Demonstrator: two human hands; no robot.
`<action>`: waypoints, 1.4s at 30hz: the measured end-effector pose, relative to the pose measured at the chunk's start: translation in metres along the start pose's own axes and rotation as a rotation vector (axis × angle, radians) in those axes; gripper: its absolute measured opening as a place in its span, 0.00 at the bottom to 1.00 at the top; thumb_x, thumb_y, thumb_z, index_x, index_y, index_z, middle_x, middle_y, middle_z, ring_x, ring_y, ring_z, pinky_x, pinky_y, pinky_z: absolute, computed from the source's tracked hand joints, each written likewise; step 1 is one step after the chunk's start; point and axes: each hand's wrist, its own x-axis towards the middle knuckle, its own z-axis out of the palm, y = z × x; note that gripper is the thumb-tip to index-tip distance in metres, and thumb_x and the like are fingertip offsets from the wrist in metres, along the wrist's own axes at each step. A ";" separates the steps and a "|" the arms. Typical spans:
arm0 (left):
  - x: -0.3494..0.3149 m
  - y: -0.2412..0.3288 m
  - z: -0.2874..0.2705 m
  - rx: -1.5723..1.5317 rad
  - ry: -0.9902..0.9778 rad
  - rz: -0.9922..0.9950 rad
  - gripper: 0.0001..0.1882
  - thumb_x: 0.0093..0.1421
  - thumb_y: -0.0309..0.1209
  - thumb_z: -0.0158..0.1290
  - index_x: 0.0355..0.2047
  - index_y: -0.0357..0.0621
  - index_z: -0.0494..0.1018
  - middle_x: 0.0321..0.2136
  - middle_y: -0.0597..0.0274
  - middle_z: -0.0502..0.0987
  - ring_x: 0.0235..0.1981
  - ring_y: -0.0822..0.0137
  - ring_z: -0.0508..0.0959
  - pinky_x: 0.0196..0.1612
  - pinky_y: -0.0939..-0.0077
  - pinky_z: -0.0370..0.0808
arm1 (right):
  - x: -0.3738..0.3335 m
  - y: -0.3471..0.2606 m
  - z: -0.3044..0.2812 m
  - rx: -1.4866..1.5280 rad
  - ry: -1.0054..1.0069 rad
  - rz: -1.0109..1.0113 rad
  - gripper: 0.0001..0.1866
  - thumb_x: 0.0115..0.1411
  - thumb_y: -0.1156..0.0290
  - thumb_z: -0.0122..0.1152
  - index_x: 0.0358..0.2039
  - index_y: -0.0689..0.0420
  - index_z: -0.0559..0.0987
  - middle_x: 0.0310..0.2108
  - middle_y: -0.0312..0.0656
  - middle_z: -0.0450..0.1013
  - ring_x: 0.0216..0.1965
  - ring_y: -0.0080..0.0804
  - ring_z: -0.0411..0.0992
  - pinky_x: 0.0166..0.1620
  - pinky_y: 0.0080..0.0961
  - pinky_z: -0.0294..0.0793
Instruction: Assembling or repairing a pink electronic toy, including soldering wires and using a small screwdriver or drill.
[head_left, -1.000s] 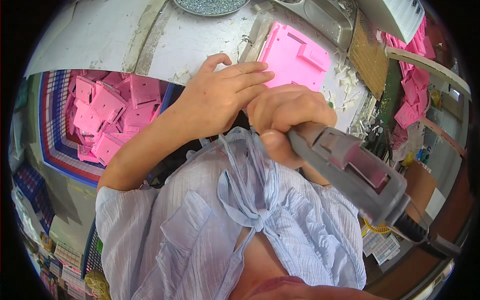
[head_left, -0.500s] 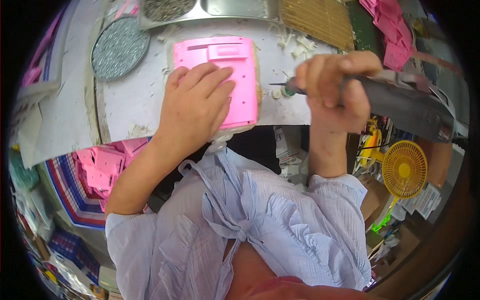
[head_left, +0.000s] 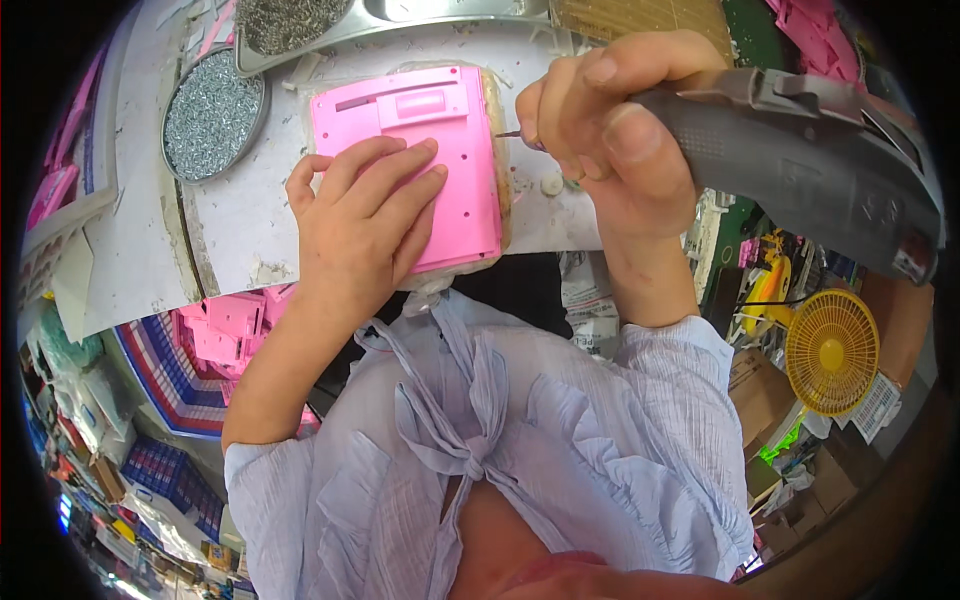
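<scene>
A flat pink plastic housing [head_left: 466,185], with a slot and small holes, lies on a plastic-wrapped pad [head_left: 497,120] on the white table. My left hand [head_left: 365,205] rests on the housing with fingers stretched out and slightly spread, pressing on its lower left part. In my right hand [head_left: 625,130] is a dark grey electric screwdriver [head_left: 790,165], fingers wrapped round its front end. Its thin bit points left, at the right edge of the housing. From this view I cannot tell whether the bit touches it.
A round dish of small screws [head_left: 215,115] stands at the left. Behind the housing is a metal tray [head_left: 370,22] with more small parts, beside a bamboo mat [head_left: 650,18]. Pink pieces fill a striped bag [head_left: 165,385] below the table. A yellow fan [head_left: 832,352] is at right.
My right hand has brought the screwdriver left and up, so its bit is now by the housing's edge. My left hand stays on the housing; the whole view has shifted a little.
</scene>
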 end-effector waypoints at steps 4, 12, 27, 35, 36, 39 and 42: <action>0.009 -0.009 -0.003 -0.083 -0.044 0.012 0.17 0.53 0.27 0.64 0.45 0.53 0.82 0.49 0.69 0.80 0.51 0.63 0.77 0.57 0.60 0.62 | -0.012 -0.015 0.004 -0.027 0.070 0.051 0.19 0.66 0.57 0.65 0.47 0.57 0.72 0.16 0.33 0.62 0.17 0.25 0.61 0.30 0.33 0.68; 0.014 -0.007 0.001 0.001 0.035 0.073 0.11 0.53 0.29 0.64 0.38 0.52 0.82 0.42 0.71 0.80 0.47 0.65 0.77 0.55 0.56 0.62 | -0.039 -0.011 0.014 -0.345 0.050 0.036 0.14 0.63 0.67 0.68 0.42 0.59 0.73 0.23 0.37 0.69 0.24 0.25 0.68 0.30 0.27 0.69; 0.049 -0.035 -0.030 0.184 0.105 0.174 0.17 0.57 0.31 0.64 0.44 0.42 0.74 0.61 0.46 0.70 0.64 0.46 0.69 0.67 0.50 0.61 | 0.002 -0.040 0.011 0.001 0.001 -0.045 0.19 0.68 0.61 0.52 0.55 0.58 0.71 0.18 0.30 0.59 0.19 0.25 0.59 0.32 0.34 0.67; -0.318 -0.132 -0.105 0.073 0.799 -1.100 0.16 0.70 0.37 0.56 0.47 0.35 0.71 0.42 0.59 0.73 0.41 0.70 0.73 0.46 0.75 0.72 | 0.026 -0.057 -0.021 0.066 0.023 -0.105 0.15 0.67 0.70 0.52 0.51 0.63 0.71 0.17 0.31 0.57 0.18 0.22 0.57 0.33 0.31 0.68; -0.467 -0.153 -0.076 0.188 0.857 -1.327 0.18 0.67 0.37 0.58 0.43 0.31 0.73 0.35 0.54 0.76 0.38 0.63 0.75 0.44 0.65 0.74 | 0.032 -0.040 -0.011 0.100 0.036 -0.073 0.14 0.66 0.70 0.53 0.50 0.63 0.71 0.17 0.31 0.57 0.17 0.22 0.57 0.32 0.31 0.68; -0.616 -0.135 0.033 -0.250 0.848 -1.995 0.29 0.63 0.50 0.58 0.44 0.30 0.76 0.37 0.52 0.78 0.36 0.61 0.76 0.38 0.60 0.76 | 0.035 -0.027 -0.014 0.045 0.157 -0.028 0.13 0.65 0.72 0.56 0.48 0.62 0.72 0.17 0.32 0.58 0.17 0.22 0.58 0.30 0.30 0.67; -0.661 -0.133 0.095 -0.561 1.007 -1.894 0.40 0.60 0.58 0.59 0.58 0.34 0.70 0.43 0.51 0.80 0.45 0.56 0.79 0.48 0.56 0.78 | 0.043 -0.025 -0.018 -0.014 0.164 -0.022 0.11 0.68 0.71 0.53 0.49 0.61 0.73 0.19 0.30 0.58 0.17 0.21 0.57 0.31 0.28 0.65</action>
